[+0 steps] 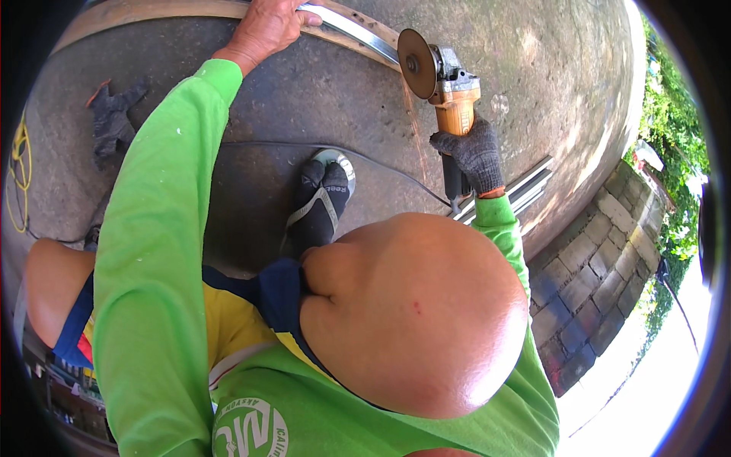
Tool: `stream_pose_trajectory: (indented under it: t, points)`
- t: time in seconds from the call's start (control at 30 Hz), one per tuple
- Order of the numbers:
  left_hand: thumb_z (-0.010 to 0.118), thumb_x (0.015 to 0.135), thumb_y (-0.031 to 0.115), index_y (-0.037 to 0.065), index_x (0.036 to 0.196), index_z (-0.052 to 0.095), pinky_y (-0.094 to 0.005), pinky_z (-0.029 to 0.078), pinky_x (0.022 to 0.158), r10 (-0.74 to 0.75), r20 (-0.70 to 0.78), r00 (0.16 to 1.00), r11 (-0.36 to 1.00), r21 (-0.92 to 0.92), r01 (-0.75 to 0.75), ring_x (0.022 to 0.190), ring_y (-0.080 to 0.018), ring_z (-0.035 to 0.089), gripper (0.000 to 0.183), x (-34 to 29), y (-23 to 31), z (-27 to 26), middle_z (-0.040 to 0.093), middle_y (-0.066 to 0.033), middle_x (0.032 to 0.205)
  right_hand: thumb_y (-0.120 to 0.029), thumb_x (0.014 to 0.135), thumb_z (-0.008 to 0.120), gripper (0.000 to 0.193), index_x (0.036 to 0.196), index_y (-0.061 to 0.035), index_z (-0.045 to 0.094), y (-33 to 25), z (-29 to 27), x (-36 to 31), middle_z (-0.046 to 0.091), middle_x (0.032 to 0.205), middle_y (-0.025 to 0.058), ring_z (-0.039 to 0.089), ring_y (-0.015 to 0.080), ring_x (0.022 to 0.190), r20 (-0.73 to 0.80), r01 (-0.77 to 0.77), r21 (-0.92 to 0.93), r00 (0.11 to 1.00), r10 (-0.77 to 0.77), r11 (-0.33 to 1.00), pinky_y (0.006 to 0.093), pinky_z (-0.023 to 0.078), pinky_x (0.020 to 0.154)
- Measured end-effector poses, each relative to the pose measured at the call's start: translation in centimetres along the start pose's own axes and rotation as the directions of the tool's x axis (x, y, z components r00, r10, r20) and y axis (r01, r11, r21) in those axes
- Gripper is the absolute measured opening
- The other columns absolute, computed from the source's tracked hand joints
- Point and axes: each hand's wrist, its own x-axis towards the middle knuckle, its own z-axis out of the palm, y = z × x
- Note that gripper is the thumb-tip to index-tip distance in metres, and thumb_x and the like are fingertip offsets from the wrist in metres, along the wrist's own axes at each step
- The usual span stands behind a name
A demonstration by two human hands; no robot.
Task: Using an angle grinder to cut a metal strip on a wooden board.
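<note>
My bare left hand point(268, 30) is at the top, closed on a shiny metal channel point(356, 30) that lies along a wooden plank point(145, 11). Its thumb rests by the end of the metal, and the fingertips are partly cut off by the frame's edge. A dark knitted work glove covers my right hand point(478, 152), which is wrapped round the rear handle of an orange angle grinder point(455, 113). The grinder's brown disc point(417, 64) stands on edge beside the far right end of the channel. From this view I cannot tell whether disc and metal touch.
A black cord point(373, 161) runs across the concrete floor from the grinder, past my foot in a dark sock and sandal point(324, 186). Loose metal strips point(533, 186) lie below my right wrist. A grey glove point(114, 118), a yellow cord point(21, 164) and stacked blocks point(594, 263) are farther out.
</note>
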Motion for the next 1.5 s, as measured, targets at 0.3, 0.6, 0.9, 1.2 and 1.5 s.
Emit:
stream_pose_trajectory:
  t: [0.3, 0.6, 0.9, 1.2, 1.5]
  points:
    - [0.07, 0.079, 0.012, 0.0, 0.081, 0.061, -0.0477, 0.045, 0.077, 0.002, -0.002, 1.0, 1.0, 0.015, -0.002, 0.086, -0.0396, 0.054, 0.015, 0.0, -0.2, 0.0, 0.057, -0.0168, 0.084, -0.035, 0.063, 0.09, 0.063, 0.112, -0.0023, 0.068, -0.9, -0.3, 0.6, 0.075, 0.094, 0.0166, 0.074, 0.031, 0.085, 0.017, -0.039, -0.043, 0.999, 0.04, 0.998, 0.0397, 0.058, 0.078]
    - [0.071, 0.077, 0.01, 0.0, 0.082, 0.061, -0.0483, 0.045, 0.078, -0.002, 0.007, 1.0, 1.0, 0.025, 0.002, 0.087, -0.0396, 0.054, 0.015, 0.0, 0.1, -0.1, 0.058, -0.0166, 0.085, -0.034, 0.063, 0.09, 0.062, 0.111, -0.0021, 0.068, -0.7, -0.1, 0.9, 0.075, 0.093, 0.0163, 0.074, 0.031, 0.085, 0.01, -0.025, 0.026, 1.0, 0.025, 0.999, 0.0398, 0.058, 0.078]
    - [0.071, 0.077, 0.009, 0.001, 0.082, 0.06, -0.048, 0.044, 0.078, 0.009, 0.005, 1.0, 1.0, 0.021, -0.009, 0.086, -0.0394, 0.053, 0.015, 0.0, 0.0, -0.1, 0.056, -0.0164, 0.084, -0.034, 0.063, 0.09, 0.061, 0.11, -0.0024, 0.068, -0.4, -0.1, 0.9, 0.075, 0.093, 0.0149, 0.074, 0.0299, 0.083, 0.014, -0.009, 0.018, 1.0, 0.009, 1.0, 0.0396, 0.058, 0.077]
    - [0.07, 0.078, 0.007, 0.0, 0.081, 0.059, -0.0477, 0.045, 0.077, 0.007, 0.005, 1.0, 0.999, 0.031, -0.008, 0.086, -0.0394, 0.053, 0.013, 0.0, 0.3, -0.2, 0.056, -0.0164, 0.084, -0.034, 0.063, 0.09, 0.061, 0.11, -0.0025, 0.068, -0.7, -0.2, 0.9, 0.075, 0.091, 0.0148, 0.074, 0.0294, 0.082, 0.012, -0.002, 0.004, 1.0, 0.002, 1.0, 0.0388, 0.058, 0.077]
    - [0.07, 0.078, 0.007, 0.0, 0.082, 0.06, -0.0474, 0.045, 0.078, 0.005, 0.007, 1.0, 0.999, 0.034, -0.005, 0.087, -0.0391, 0.054, 0.013, 0.0, 0.1, -0.1, 0.057, -0.0165, 0.085, -0.033, 0.063, 0.09, 0.062, 0.112, -0.0021, 0.067, 0.1, -0.3, 1.0, 0.075, 0.093, 0.0155, 0.074, 0.0295, 0.084, 0.024, -0.029, -0.053, 0.999, 0.03, 0.998, 0.0391, 0.058, 0.078]
